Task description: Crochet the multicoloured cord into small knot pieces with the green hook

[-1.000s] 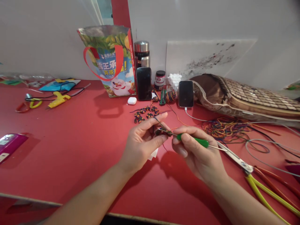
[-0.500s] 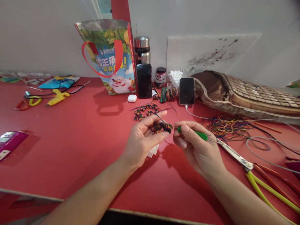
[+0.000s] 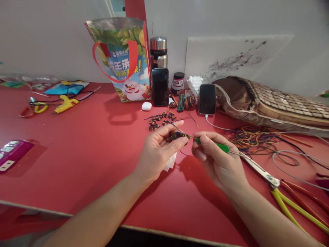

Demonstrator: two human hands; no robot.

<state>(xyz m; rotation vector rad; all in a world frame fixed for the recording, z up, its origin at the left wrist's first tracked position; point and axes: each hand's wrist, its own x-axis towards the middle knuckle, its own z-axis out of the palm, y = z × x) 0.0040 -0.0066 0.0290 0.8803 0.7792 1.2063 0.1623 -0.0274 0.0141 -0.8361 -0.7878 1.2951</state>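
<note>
My left hand [image 3: 160, 149] pinches a small piece of crochet work [image 3: 177, 136] in dark, orange and green yarn between thumb and fingers. A dark strand of yarn runs up over its index finger. In my right hand [image 3: 218, 159] is a green-handled crochet hook [image 3: 221, 147], its thin metal tip reaching left to the edge of the crochet work. Whether the tip sits inside a stitch is too small to tell. Just beyond my left hand, several small crocheted pieces [image 3: 158, 117] of the same multicoloured yarn lie on the red table [image 3: 102, 164].
Large scissors [image 3: 272, 181] with yellow and red handles lie at the right, beside tangled yarn [image 3: 249, 137]. At the back stand a shopping bag [image 3: 123, 61], a thermos [image 3: 158, 51], two phones [image 3: 160, 87] and a jar [image 3: 178, 82]. A yellow glue gun [image 3: 65, 104] lies left.
The crochet work has tilted flatter in my left hand, and the left thumb has shifted slightly up. The hook stays at its edge. The whole view has moved a little.
</note>
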